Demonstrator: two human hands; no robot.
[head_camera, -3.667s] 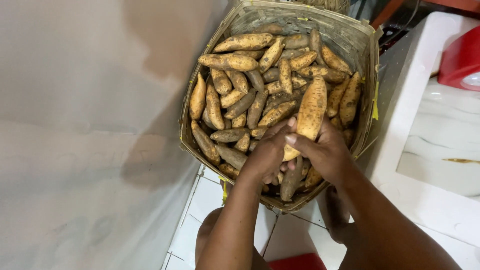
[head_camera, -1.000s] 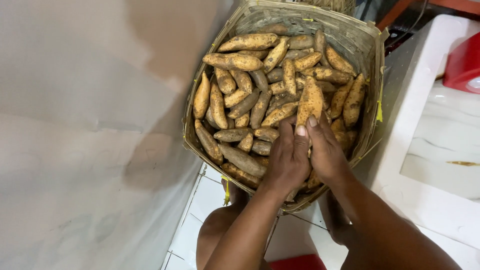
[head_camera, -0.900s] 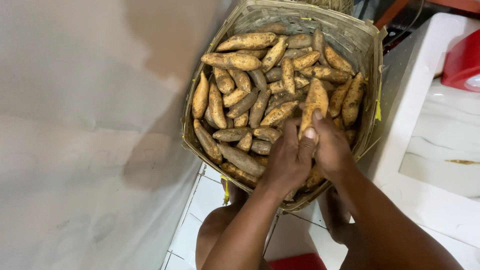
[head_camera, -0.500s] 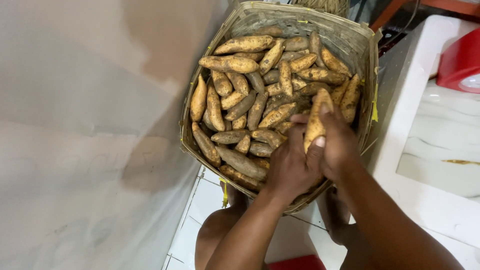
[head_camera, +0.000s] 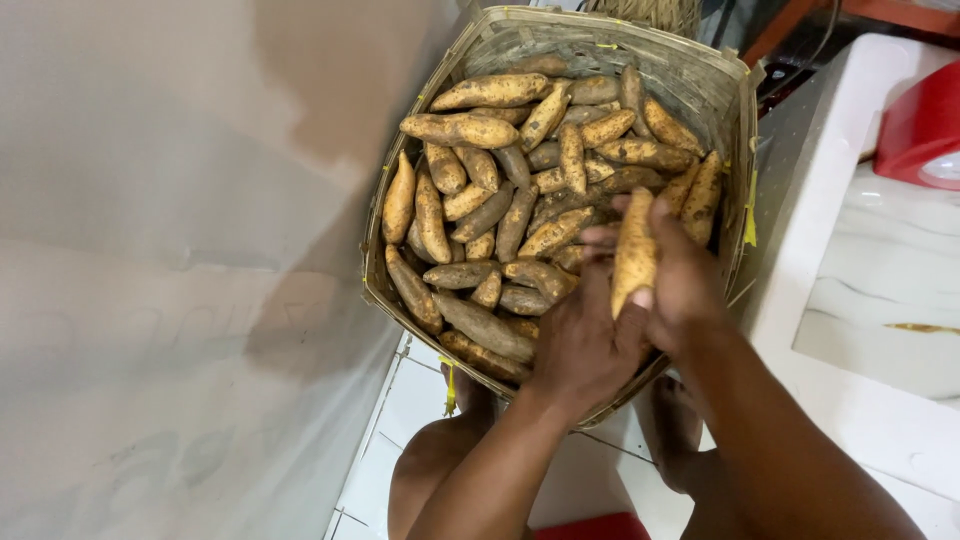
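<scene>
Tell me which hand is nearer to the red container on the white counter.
Right. The right hand holds a sweet potato on the basket's counter side; the left hand is farther from the red container.

Orange-brown sweet potatoes (head_camera: 480, 215), tan basket (head_camera: 690, 75)

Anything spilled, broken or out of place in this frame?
Nothing stands out. The sweet potatoes all lie inside the basket; none on the floor. Both hands, left and right, hold one tuber over the pile.

The hands (head_camera: 630, 310) cover the sweet potatoes under them, and the red container (head_camera: 925, 135) gets cropped at the right edge.
</scene>
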